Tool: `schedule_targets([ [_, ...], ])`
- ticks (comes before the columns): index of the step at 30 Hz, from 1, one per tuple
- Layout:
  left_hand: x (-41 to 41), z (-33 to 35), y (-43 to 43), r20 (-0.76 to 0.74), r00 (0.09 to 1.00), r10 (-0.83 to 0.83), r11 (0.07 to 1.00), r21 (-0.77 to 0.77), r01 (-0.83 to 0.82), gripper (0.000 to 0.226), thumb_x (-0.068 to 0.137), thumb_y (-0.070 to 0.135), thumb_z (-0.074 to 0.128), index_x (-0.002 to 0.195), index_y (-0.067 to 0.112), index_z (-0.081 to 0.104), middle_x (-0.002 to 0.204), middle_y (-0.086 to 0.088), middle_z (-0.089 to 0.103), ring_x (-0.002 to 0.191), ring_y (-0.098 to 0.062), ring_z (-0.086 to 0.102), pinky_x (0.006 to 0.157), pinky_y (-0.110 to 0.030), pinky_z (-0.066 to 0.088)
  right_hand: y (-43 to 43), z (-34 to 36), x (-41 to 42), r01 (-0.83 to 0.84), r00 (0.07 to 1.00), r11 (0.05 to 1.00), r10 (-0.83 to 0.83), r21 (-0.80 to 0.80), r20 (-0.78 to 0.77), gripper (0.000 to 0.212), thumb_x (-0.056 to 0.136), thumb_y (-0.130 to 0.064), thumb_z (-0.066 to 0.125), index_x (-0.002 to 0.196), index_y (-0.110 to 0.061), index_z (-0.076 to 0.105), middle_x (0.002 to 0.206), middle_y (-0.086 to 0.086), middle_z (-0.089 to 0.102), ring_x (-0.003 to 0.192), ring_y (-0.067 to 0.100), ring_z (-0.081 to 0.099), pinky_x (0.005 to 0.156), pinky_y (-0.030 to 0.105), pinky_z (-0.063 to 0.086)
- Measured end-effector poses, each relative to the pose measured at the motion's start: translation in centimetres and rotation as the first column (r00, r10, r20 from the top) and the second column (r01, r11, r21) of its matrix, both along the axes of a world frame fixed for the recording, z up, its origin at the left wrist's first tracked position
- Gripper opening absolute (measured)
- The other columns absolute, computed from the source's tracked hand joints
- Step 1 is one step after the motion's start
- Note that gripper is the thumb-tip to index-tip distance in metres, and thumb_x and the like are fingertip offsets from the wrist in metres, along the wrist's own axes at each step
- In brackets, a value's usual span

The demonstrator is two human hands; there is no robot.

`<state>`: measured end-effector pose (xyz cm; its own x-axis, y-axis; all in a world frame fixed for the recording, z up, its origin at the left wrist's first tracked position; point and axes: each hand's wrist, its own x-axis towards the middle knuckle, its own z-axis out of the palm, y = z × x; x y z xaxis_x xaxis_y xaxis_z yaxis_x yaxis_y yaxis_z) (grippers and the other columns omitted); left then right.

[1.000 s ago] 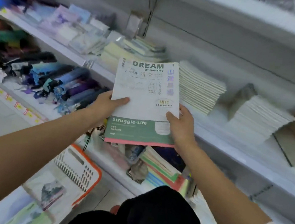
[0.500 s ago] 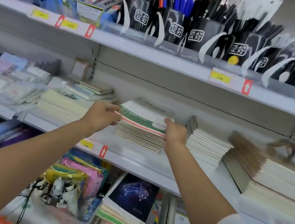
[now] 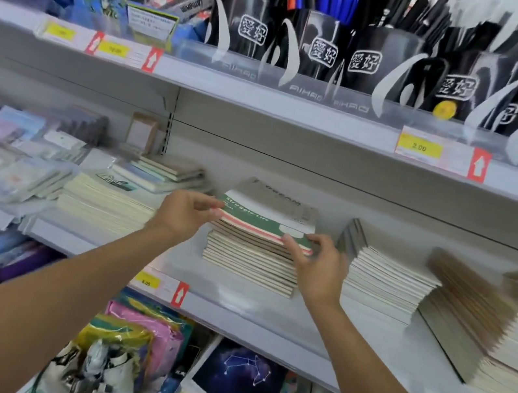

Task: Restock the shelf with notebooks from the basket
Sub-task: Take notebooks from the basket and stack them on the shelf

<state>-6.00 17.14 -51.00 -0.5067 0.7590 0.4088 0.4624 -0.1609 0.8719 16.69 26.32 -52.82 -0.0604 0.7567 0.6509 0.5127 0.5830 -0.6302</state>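
A: Where is the notebook [image 3: 264, 219]?
B: Flat on top of a stack [image 3: 248, 265], middle shelf [image 3: 233, 301]. Basket not in view.

A: Which way does it lie from the grips?
B: Between them, just beyond. Long axis runs away from the person toward the back wall, with a short edge facing front. Left grip [image 3: 179, 215] is at the near left corner, right grip [image 3: 319, 270] at the near right corner. Neither is nearer. Both touch it.

A: State of each?
B: Left: thumb and fingertips narrowed on the left edge, a light pinch. Right: thumb on the cover, fingers along the front edge, pinching that corner. I'd judge both holds loose.

A: So what does the next move turn on?
B: That long axis. Likely a small push inward or a squaring nudge. Near edge looks about flush with the stack. I can't read the far end.

A: How does it look?
B: Thin, soft cover. Pale upper part with dark lettering, green band at the near end with white text, pink strip at the very edge. The books beneath match it in size and show cream page edges.

A: Anything close by?
B: Another pile [image 3: 382, 272] just beside on the right, so little room for that grip.
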Motion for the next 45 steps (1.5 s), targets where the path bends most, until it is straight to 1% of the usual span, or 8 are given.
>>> schedule_targets([
  [3, -0.6, 0.1, 1.8, 0.044, 0.999, 0.003, 1.000, 0.008, -0.004, 0.020, 0.076, 0.016, 0.080, 0.095, 0.015, 0.077, 0.071, 0.012, 0.071, 0.071, -0.004, 0.066, 0.078, -0.014, 0.050, 1.5, 0.4, -0.3, 0.068, 0.994, 0.997, -0.072, 0.047, 0.081, 0.067, 0.067, -0.078, 0.054, 0.096, -0.019, 0.066, 0.068, -0.013, 0.056, 0.070, 0.008, 0.050, 0.104, 0.048, 0.035],
  [9, -0.6, -0.6, 4.4, 0.086, 0.996, 0.035, 0.998, 0.058, -0.040, 0.011, 0.074, 0.019, 0.082, 0.083, 0.020, 0.077, 0.056, 0.005, 0.070, 0.045, -0.003, 0.059, 0.059, -0.019, 0.053, 3.7, 0.4, 0.0, 0.117, 0.967, 0.992, -0.127, 0.056, 0.222, 0.082, 0.064, -0.087, 0.034, 0.102, -0.021, 0.064, 0.075, -0.007, 0.063, 0.083, 0.016, 0.062, 0.113, 0.048, 0.023],
  [16, -1.0, -1.7, 5.1, 0.047, 0.997, 0.057, 0.988, 0.141, -0.063, 0.023, 0.071, 0.028, 0.083, 0.065, 0.048, 0.072, 0.072, 0.015, 0.074, 0.042, -0.010, 0.061, 0.050, -0.016, 0.053, 4.3, -1.2, -0.4, 0.042, 0.999, 0.999, -0.041, 0.026, -0.009, 0.073, 0.066, -0.078, 0.051, 0.105, -0.018, 0.062, 0.064, -0.019, 0.051, 0.067, -0.007, 0.041, 0.106, 0.050, 0.037],
  [23, -0.9, -1.9, 5.2, 0.092, 0.995, 0.025, 0.989, 0.142, -0.038, 0.020, 0.077, 0.019, 0.080, 0.074, 0.038, 0.073, 0.091, -0.001, 0.076, 0.040, -0.013, 0.060, 0.053, -0.025, 0.056, 4.0, -0.6, -0.5, 0.077, 0.984, 0.997, -0.079, 0.019, 0.162, 0.063, 0.080, -0.068, 0.053, 0.115, -0.015, 0.055, 0.067, -0.015, 0.048, 0.070, 0.002, 0.048, 0.103, 0.043, 0.037],
  [29, 0.2, -1.4, 2.2, 0.034, 0.999, -0.041, 0.999, 0.008, 0.041, 0.037, 0.085, 0.009, 0.071, 0.120, 0.014, 0.064, 0.120, -0.009, 0.062, 0.069, -0.024, 0.067, 0.047, -0.016, 0.047, 1.1, -0.3, -0.9, 0.200, 0.906, 0.964, -0.250, 0.173, 0.343, 0.055, 0.092, -0.059, 0.046, 0.124, -0.014, 0.052, 0.124, 0.007, 0.051, 0.117, 0.026, 0.046, 0.100, 0.038, 0.032],
  [32, 0.3, -2.3, -2.3, -0.092, 0.989, 0.114, 0.993, 0.000, -0.115, 0.014, 0.082, 0.019, 0.075, 0.089, 0.020, 0.063, 0.086, 0.000, 0.066, 0.076, -0.025, 0.062, 0.067, -0.032, 0.051, -2.8, -1.0, -2.4, 0.030, 0.968, 0.962, -0.095, 0.270, 0.230, 0.034, 0.093, -0.039, 0.058, 0.112, -0.011, 0.058, 0.109, 0.005, 0.056, 0.104, 0.023, 0.051, 0.090, 0.033, 0.035],
  [35, -0.5, -3.9, -7.1, -0.095, 0.977, 0.192, 0.975, -0.091, -0.201, 0.027, 0.080, 0.012, 0.070, 0.067, 0.021, 0.048, 0.062, 0.002, 0.050, 0.060, -0.018, 0.048, 0.060, -0.030, 0.039, -7.6, -1.9, -5.0, -0.156, 0.967, 0.949, 0.090, 0.274, 0.240, 0.017, 0.091, -0.024, 0.061, 0.100, -0.010, 0.061, 0.098, 0.004, 0.057, 0.093, 0.021, 0.052, 0.083, 0.033, 0.039],
  [45, -7.9, -15.1, -25.9, -0.064, 0.936, 0.346, 0.794, -0.511, -0.328, 0.034, 0.078, 0.005, 0.069, 0.054, 0.017, 0.049, 0.057, -0.001, 0.051, 0.062, -0.019, 0.050, 0.057, -0.023, 0.038, -22.1, -9.7, -15.3, -0.573, 0.733, 0.799, 0.599, -0.182, 0.323, 0.020, 0.084, -0.025, 0.063, 0.067, -0.015, 0.058, 0.077, -0.002, 0.051, 0.071, 0.015, 0.050, 0.066, 0.033, 0.040],
])
